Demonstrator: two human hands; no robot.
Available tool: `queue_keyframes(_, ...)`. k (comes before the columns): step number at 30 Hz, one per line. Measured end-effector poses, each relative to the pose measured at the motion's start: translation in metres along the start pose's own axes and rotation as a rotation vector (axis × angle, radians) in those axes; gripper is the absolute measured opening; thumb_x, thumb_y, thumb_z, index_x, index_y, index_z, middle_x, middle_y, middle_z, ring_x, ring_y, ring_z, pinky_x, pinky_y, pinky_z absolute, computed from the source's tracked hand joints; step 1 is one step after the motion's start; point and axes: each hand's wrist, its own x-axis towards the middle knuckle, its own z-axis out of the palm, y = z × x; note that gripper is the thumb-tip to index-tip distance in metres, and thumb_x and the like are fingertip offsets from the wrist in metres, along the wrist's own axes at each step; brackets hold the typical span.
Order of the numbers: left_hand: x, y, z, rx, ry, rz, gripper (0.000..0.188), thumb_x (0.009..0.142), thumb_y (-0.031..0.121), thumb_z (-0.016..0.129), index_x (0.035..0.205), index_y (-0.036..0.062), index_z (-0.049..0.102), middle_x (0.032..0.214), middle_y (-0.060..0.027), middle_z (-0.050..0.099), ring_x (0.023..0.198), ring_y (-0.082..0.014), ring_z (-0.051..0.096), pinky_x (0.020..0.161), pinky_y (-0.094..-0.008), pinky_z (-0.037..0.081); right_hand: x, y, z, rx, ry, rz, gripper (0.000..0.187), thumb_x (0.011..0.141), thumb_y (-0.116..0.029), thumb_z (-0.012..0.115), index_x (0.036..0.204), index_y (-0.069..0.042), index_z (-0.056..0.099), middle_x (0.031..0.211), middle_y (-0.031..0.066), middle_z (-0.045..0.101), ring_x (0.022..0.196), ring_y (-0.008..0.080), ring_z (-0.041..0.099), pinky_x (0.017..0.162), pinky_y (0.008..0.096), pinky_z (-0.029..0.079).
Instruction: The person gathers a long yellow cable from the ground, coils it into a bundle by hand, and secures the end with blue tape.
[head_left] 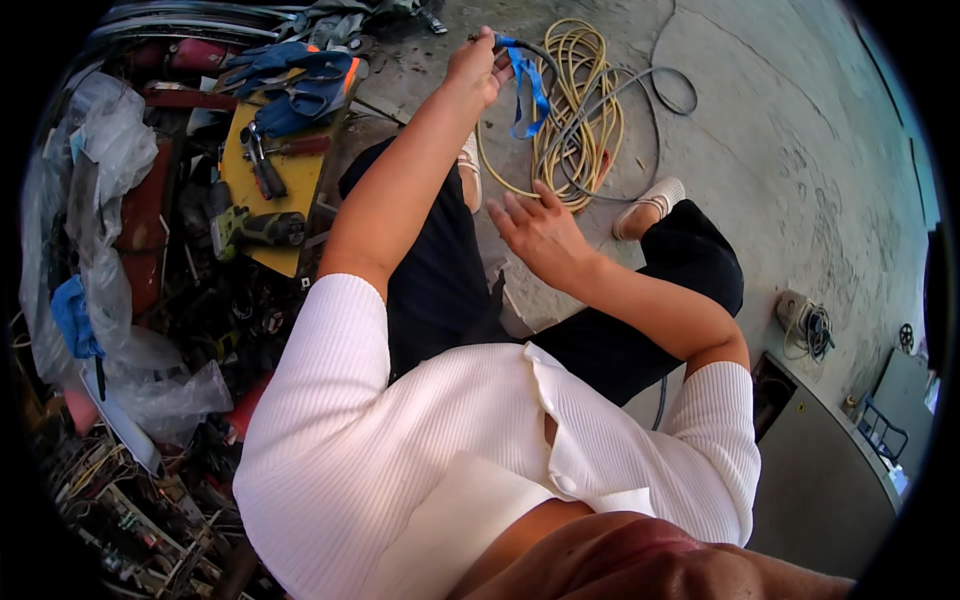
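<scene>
My left hand (478, 75), stretched out ahead, is closed around a dark cable near its end. Blue tape (507, 42) is wrapped on that cable, and a loose blue strip (530, 95) hangs down beside my fingers. A large coil of yellow and grey cable (585, 90) lies on the floor just past my hands. My right hand (545, 235) is held in front of me, fingers spread, holding nothing. Its fingertips appear close to the near edge of the coil; whether they touch it I cannot tell.
At left, a yellow board (285, 180) carries blue gloves (300, 85), a ratchet-like tool (262, 165) and a green power drill (255, 232). Plastic sheeting (110, 250) and piled scrap lie beyond. A grey cabinet (825, 470) stands at lower right, near a smaller cable bundle (815, 330).
</scene>
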Motion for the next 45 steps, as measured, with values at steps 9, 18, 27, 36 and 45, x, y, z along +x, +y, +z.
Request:
queue_keyframes(9,-0.047,0.001,0.022,0.434,-0.415,-0.114,0.027,0.089,0.032,0.058,0.102,0.0082,0.055,0.092,-0.0034,0.061,0.083,-0.0157,0.062,0.077,-0.0324,0.053,0.036,0.093,-0.042,0.395,0.760,0.452,0.024,0.085,-0.012,0.056,0.108,-0.005,0.056,0.104,0.0142,0.059,0.095,0.0330,0.056,0.081,0.0375,0.044)
queue_keyframes(18,-0.074,-0.001,0.034,0.723,-0.635,0.059,0.033,0.081,0.023,0.070,0.105,0.0034,0.061,0.094,-0.0030,0.063,0.089,-0.0112,0.059,0.082,-0.0261,0.046,0.037,0.131,-0.019,1.968,0.127,0.830,0.039,0.097,-0.042,0.033,0.116,-0.011,0.049,0.094,0.0033,0.057,0.071,0.0151,0.055,0.073,0.0288,0.042)
queue_keyframes(27,-0.075,-0.016,0.034,0.689,-0.577,0.086,0.027,0.087,0.024,0.062,0.104,0.0032,0.062,0.090,-0.0009,0.063,0.086,-0.0085,0.056,0.080,-0.0243,0.043,0.025,0.172,-0.009,2.152,0.538,1.018,0.035,0.094,-0.019,0.048,0.125,-0.003,0.046,0.107,0.0011,0.056,0.101,0.0121,0.049,0.093,0.0314,0.036)
queue_keyframes(36,-0.072,-0.032,0.033,0.814,-0.647,0.012,0.024,0.090,0.021,0.057,0.101,0.0012,0.063,0.088,-0.0018,0.063,0.084,-0.0099,0.057,0.080,-0.0250,0.044,0.016,0.213,-0.020,1.736,0.924,0.944,0.052,0.089,-0.004,0.054,0.131,0.011,0.028,0.113,0.0175,0.059,0.098,0.0213,0.060,0.087,0.0277,0.046)
queue_keyframes(45,-0.051,-0.035,0.024,0.717,-0.445,-0.070,0.024,0.089,0.021,0.059,0.099,-0.0007,0.061,0.086,-0.0040,0.064,0.075,-0.0113,0.061,0.069,-0.0236,0.049,0.036,0.099,-0.063,0.521,0.857,0.298,0.041,0.079,-0.001,0.062,0.120,-0.002,0.053,0.090,0.0084,0.068,0.076,0.0170,0.063,0.081,0.0276,0.047)
